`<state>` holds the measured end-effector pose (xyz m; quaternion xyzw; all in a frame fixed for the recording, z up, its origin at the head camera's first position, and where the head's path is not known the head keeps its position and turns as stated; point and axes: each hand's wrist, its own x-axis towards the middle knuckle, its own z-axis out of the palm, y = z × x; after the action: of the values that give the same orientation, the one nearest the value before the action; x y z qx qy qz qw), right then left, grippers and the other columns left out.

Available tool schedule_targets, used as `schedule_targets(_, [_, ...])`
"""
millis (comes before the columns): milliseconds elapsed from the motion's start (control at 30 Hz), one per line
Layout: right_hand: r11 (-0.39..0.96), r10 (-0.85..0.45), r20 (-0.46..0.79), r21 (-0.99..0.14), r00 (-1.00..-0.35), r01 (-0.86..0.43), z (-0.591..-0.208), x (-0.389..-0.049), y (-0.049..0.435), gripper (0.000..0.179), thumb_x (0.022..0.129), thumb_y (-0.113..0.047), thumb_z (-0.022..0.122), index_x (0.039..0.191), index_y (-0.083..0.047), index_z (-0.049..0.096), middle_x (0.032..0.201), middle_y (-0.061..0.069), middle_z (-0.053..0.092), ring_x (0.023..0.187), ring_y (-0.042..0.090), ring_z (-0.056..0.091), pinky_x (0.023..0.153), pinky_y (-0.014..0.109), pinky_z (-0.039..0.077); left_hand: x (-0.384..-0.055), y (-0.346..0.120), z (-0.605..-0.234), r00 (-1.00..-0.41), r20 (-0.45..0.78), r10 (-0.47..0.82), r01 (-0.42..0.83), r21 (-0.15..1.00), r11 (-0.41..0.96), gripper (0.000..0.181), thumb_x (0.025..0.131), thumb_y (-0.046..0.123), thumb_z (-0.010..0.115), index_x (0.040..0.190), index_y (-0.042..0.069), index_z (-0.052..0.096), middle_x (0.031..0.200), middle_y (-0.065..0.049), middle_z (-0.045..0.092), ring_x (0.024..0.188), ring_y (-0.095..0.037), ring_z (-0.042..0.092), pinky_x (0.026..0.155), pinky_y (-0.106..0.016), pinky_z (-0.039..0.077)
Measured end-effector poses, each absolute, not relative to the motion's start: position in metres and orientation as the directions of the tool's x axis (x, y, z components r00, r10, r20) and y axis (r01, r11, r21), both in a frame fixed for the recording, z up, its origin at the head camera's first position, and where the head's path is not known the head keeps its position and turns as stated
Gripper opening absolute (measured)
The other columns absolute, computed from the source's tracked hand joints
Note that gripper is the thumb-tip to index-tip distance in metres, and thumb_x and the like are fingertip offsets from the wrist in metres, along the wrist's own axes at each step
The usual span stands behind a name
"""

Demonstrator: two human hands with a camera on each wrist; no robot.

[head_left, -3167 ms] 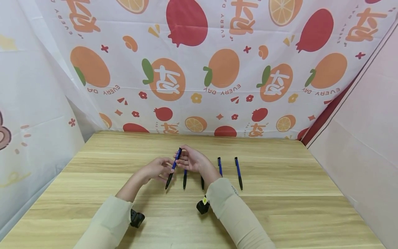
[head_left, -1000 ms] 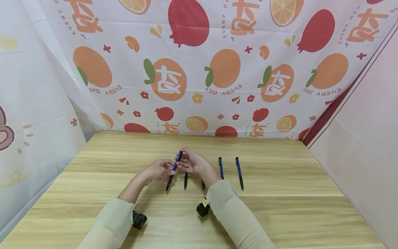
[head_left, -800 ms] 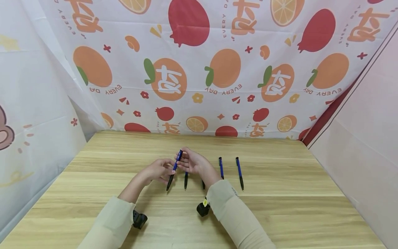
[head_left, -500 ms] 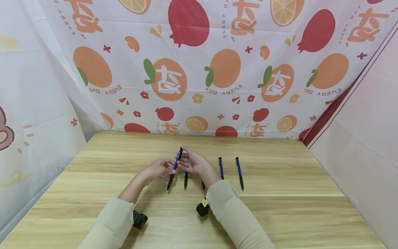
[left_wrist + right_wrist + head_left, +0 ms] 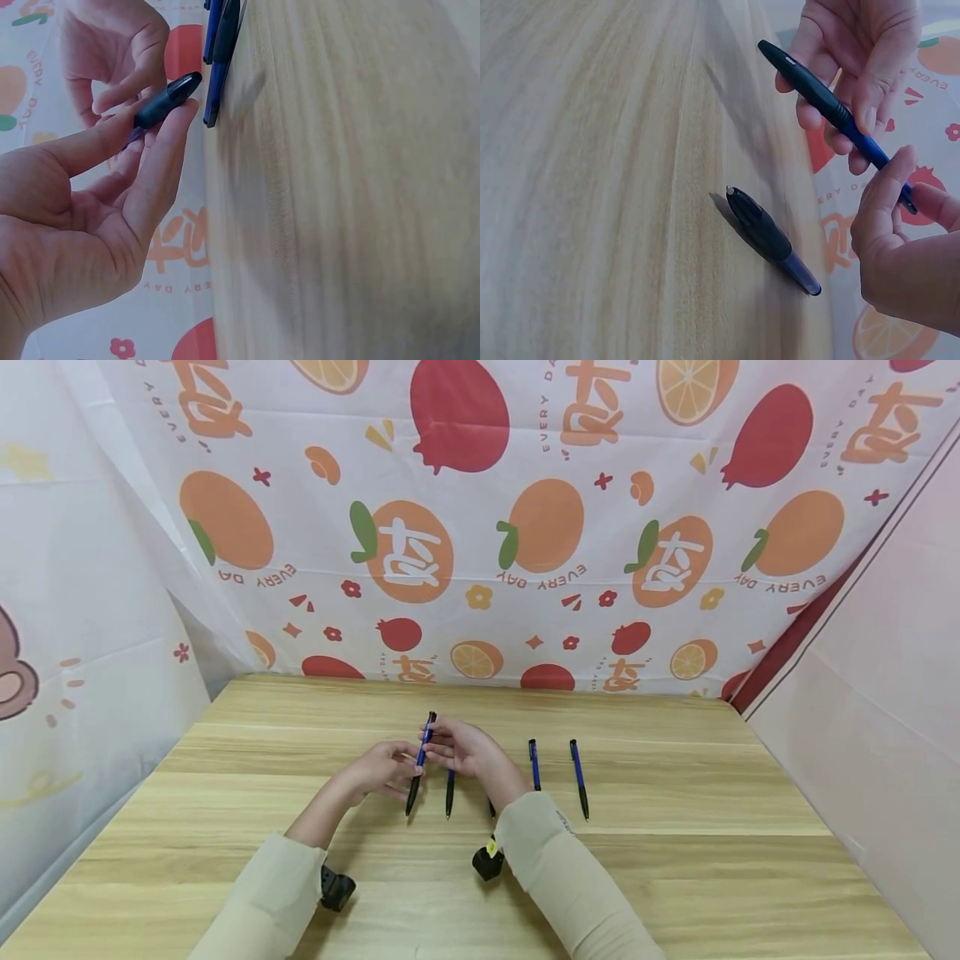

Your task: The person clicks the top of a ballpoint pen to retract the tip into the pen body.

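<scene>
A blue pen with a black grip [image 5: 422, 756] is held slanted above the table, its black end down. My left hand [image 5: 378, 768] pinches it along the barrel between thumb and fingers. At the upper, blue end, the thumb and a finger of my right hand [image 5: 471, 750] close on the pen. No metal point shows at the black end of the held pen [image 5: 810, 88] in the right wrist view. Another pen [image 5: 763, 229] lies below with its metal tip out. Behind my right hand, the upper part of a like pen [image 5: 450, 795] is hidden.
More blue and black pens lie in a row on the wooden table [image 5: 675, 877]: one mostly covered by my right wrist [image 5: 492, 808], one partly covered [image 5: 535, 764], and a far-right pen [image 5: 579, 779] fully visible. A fruit-print curtain [image 5: 480, 552] hangs behind the table.
The held pen has turned a little more upright, its black end shifting slightly right and its top slightly left. My right fingertips moved slightly left with it. The pens on the table stayed put.
</scene>
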<state>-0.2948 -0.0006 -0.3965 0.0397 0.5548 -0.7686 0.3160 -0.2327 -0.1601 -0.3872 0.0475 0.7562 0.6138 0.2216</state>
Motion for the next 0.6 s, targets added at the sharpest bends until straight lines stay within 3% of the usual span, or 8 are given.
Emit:
schedule_targets(167, [-0.194, -0.443, -0.413, -0.822, -0.796, 0.535, -0.397, -0.294, -0.005, 0.037, 0.094, -0.012, 0.049, 0.127, 0.006, 0.050, 0.130, 0.021, 0.046, 0.069, 0.011, 0.059, 0.083, 0.026, 0.048, -0.231, -0.162, -0.386, -0.897, -0.281, 0.341, -0.205, 0.948, 0.242, 0.035, 0.094, 0.002, 0.047, 0.123, -0.014, 0.036, 0.107, -0.028, 0.054, 0.093, -0.038, 0.060, 0.074, -0.044, 0.053])
schedule_targets(300, [-0.191, -0.433, -0.424, -0.819, -0.796, 0.541, -0.398, -0.296, -0.010, 0.034, 0.094, -0.010, 0.050, 0.124, 0.007, 0.052, 0.126, 0.021, 0.050, 0.067, 0.011, 0.060, 0.075, 0.022, 0.051, -0.230, -0.162, -0.386, -0.902, -0.291, 0.319, -0.214, 0.943, 0.253, 0.036, 0.093, 0.001, 0.047, 0.124, -0.015, 0.035, 0.102, -0.028, 0.057, 0.090, -0.037, 0.061, 0.073, -0.044, 0.053])
schedule_targets(467, [-0.190, -0.384, -0.442, -0.821, -0.811, 0.538, -0.401, -0.300, -0.017, 0.027, 0.092, -0.008, 0.053, 0.115, 0.007, 0.059, 0.102, 0.017, 0.063, 0.064, 0.013, 0.060, 0.069, 0.022, 0.052, -0.230, -0.161, -0.387, -0.917, -0.301, 0.263, -0.223, 0.931, 0.290, 0.037, 0.091, -0.001, 0.048, 0.123, -0.015, 0.036, 0.099, -0.028, 0.059, 0.087, -0.035, 0.062, 0.071, -0.043, 0.053])
schedule_targets(600, [-0.172, -0.362, -0.443, -0.833, -0.820, 0.526, -0.403, -0.303, -0.023, 0.024, 0.091, -0.006, 0.055, 0.111, 0.007, 0.062, 0.090, 0.013, 0.063, 0.064, 0.015, 0.059, 0.071, 0.023, 0.052, -0.231, -0.160, -0.390, -0.929, -0.300, 0.217, -0.222, 0.921, 0.319, 0.036, 0.089, -0.003, 0.051, 0.120, -0.016, 0.038, 0.099, -0.028, 0.058, 0.081, -0.031, 0.062, 0.070, -0.042, 0.054])
